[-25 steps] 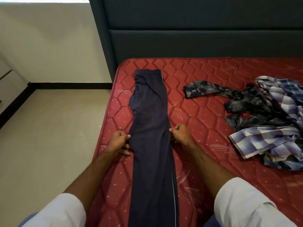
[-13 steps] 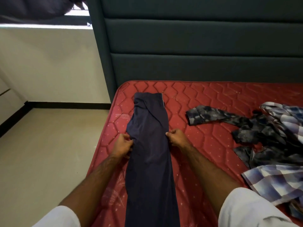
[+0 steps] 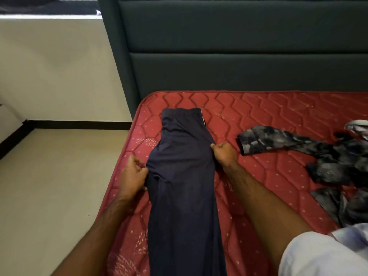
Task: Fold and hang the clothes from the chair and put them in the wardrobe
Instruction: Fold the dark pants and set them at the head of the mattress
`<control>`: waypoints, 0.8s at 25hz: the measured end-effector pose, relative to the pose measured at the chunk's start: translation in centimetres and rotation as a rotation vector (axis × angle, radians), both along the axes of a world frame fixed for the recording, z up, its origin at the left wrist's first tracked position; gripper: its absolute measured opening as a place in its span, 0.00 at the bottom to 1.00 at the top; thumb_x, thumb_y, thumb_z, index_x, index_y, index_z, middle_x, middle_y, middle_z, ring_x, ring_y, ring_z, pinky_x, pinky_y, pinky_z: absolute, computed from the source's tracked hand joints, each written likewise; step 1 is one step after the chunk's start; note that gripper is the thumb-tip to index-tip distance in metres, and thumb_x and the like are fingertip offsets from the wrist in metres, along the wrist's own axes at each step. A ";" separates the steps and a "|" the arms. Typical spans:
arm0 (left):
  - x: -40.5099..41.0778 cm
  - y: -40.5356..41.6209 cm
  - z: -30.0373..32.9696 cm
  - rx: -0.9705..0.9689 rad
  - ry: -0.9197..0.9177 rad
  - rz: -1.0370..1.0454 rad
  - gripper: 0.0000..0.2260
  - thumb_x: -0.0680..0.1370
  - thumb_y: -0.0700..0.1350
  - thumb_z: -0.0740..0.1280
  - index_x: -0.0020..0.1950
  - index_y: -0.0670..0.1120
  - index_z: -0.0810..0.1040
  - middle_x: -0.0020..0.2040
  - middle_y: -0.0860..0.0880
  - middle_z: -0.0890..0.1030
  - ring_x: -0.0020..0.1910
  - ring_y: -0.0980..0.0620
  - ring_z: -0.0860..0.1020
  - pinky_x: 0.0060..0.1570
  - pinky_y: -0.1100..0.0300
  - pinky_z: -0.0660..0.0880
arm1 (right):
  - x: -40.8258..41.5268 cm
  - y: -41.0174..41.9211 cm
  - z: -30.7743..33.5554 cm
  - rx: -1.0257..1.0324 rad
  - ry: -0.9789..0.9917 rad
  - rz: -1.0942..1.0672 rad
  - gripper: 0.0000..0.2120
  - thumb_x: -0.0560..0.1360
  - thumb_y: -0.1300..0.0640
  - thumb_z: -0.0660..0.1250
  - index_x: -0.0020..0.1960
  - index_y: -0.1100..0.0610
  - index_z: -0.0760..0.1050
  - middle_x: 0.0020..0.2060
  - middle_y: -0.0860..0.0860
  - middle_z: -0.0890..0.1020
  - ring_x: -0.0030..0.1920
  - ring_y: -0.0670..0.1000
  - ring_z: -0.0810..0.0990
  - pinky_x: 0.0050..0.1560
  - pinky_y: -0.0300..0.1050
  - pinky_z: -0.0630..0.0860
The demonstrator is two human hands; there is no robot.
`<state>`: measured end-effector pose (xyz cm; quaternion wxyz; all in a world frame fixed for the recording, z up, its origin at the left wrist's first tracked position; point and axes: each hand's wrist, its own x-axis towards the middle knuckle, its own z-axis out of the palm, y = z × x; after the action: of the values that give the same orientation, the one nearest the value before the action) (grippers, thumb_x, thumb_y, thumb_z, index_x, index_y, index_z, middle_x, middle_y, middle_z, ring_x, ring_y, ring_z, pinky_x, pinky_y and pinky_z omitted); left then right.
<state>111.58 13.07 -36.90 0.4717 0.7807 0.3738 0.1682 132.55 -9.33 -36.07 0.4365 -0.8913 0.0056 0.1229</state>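
Observation:
Dark navy trousers (image 3: 183, 176) lie lengthwise on the red mattress (image 3: 268, 120), folded leg on leg, waistband toward the headboard. My left hand (image 3: 133, 174) pinches the left edge of the trousers around the thigh. My right hand (image 3: 224, 154) pinches the right edge a little farther up. The trouser legs run down out of view at the bottom.
A grey camouflage garment (image 3: 318, 156) lies crumpled on the mattress to the right, with a bit of checked cloth (image 3: 358, 124) at the frame edge. A dark green padded headboard (image 3: 239, 56) stands behind. Beige floor (image 3: 49, 186) lies to the left of the bed.
Both hands have slid up the trousers' edges toward the waistband. The view has tilted up, so the checked shirts on the right have mostly left the frame.

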 end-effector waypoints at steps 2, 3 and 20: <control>0.0 0.1 0.6 0.001 0.045 -0.027 0.04 0.79 0.39 0.65 0.52 0.41 0.71 0.38 0.42 0.79 0.26 0.42 0.78 0.22 0.51 0.78 | -0.9 0.1 0.3 0.052 0.038 0.026 0.24 0.79 0.44 0.67 0.29 0.56 0.69 0.30 0.54 0.77 0.37 0.58 0.78 0.41 0.47 0.71; 0.3 0.0 1.0 -0.104 0.032 -0.038 0.05 0.81 0.41 0.65 0.53 0.42 0.70 0.40 0.42 0.79 0.26 0.43 0.77 0.23 0.49 0.79 | -1.7 0.0 0.7 0.084 0.065 0.042 0.23 0.78 0.43 0.69 0.30 0.56 0.71 0.30 0.54 0.78 0.35 0.58 0.79 0.39 0.47 0.73; -9.5 -7.7 1.9 -0.112 0.027 -0.195 0.06 0.79 0.46 0.71 0.48 0.47 0.76 0.43 0.44 0.79 0.44 0.45 0.78 0.40 0.48 0.77 | -20.7 -9.6 1.6 0.447 0.375 0.023 0.11 0.80 0.54 0.69 0.54 0.58 0.69 0.43 0.54 0.81 0.35 0.49 0.79 0.30 0.42 0.77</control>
<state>102.03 5.40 -35.02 0.5236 0.7881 0.3110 0.0898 111.88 -18.94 -34.45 0.6118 -0.7349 0.0489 0.2884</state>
